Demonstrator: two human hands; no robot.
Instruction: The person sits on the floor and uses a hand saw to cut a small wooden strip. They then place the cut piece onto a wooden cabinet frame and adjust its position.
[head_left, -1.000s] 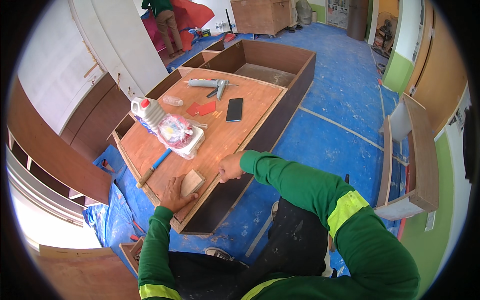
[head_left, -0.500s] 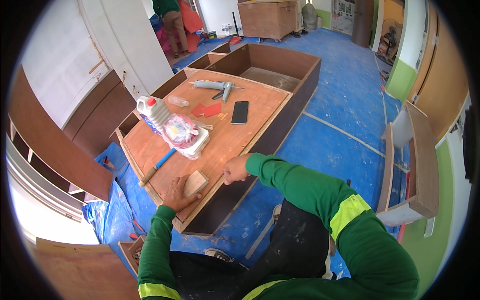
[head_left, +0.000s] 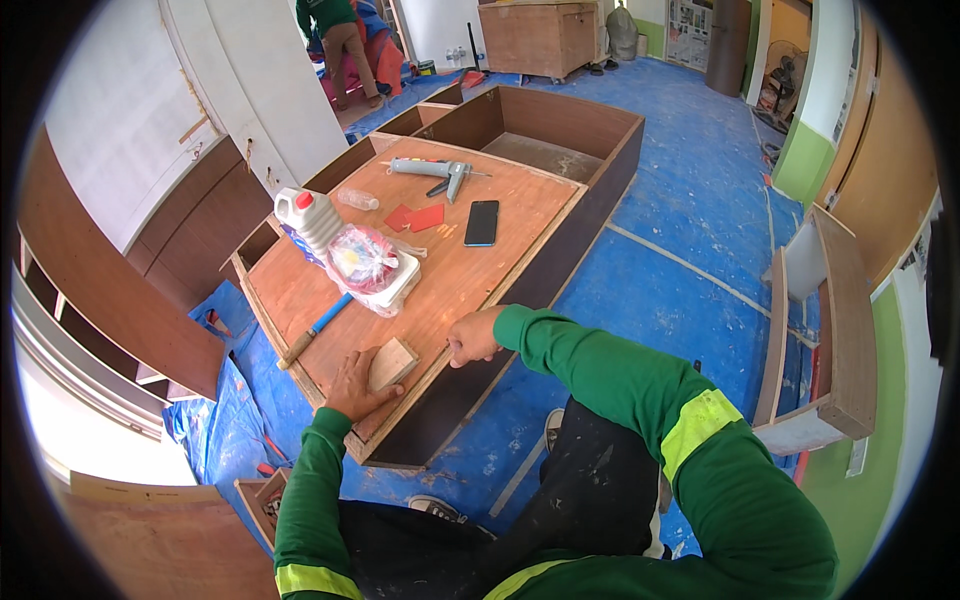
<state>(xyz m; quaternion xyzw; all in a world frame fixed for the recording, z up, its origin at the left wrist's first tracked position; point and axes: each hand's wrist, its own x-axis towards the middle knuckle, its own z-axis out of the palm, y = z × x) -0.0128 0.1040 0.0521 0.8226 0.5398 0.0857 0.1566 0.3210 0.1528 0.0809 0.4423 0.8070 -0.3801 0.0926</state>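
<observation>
My left hand (head_left: 354,386) rests at the near corner of a reddish plywood panel (head_left: 420,290), its fingers and thumb round a small pale wooden block (head_left: 392,364). At the panel's right edge, my right hand (head_left: 474,336) is closed with its fingertips curled at the edge strip; whatever it may hold is hidden. Left of the block lies a hammer (head_left: 316,329) with a wooden-and-blue handle, its head end hidden by a plastic bag (head_left: 362,262). Beside the bag stands a white jug (head_left: 309,218) with a red cap.
Farther up the panel lie a caulking gun (head_left: 432,172), a phone (head_left: 481,223), red sheets (head_left: 415,217) and a clear plastic cup (head_left: 358,199). Open brown cabinet compartments (head_left: 540,150) adjoin it. Blue sheeting (head_left: 680,230) covers the floor. Another person (head_left: 340,45) stands far left.
My hands and the block stay nearly where they were. The person in the background has leaned over more.
</observation>
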